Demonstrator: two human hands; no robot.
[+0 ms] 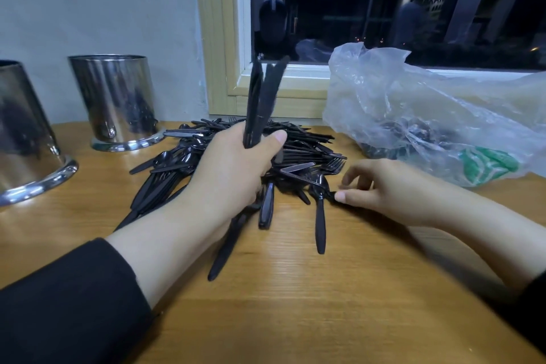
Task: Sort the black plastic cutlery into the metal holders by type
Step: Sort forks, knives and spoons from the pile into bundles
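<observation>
A heap of black plastic cutlery [298,151] lies on the wooden table [325,304], with knives, forks and spoons mixed. My left hand [236,168] grips a bundle of black cutlery pieces [260,100] upright above the heap; their type is hard to tell. My right hand [381,189] rests at the heap's right edge and pinches the end of a black piece [332,196] beside a spoon [320,216]. Two metal holders stand at the left, one [115,97] near the wall and one [23,139] at the frame's edge.
A crumpled clear plastic bag [428,115] with more dark cutlery inside lies at the right by the window sill [295,89]. The wall stands right behind the holders.
</observation>
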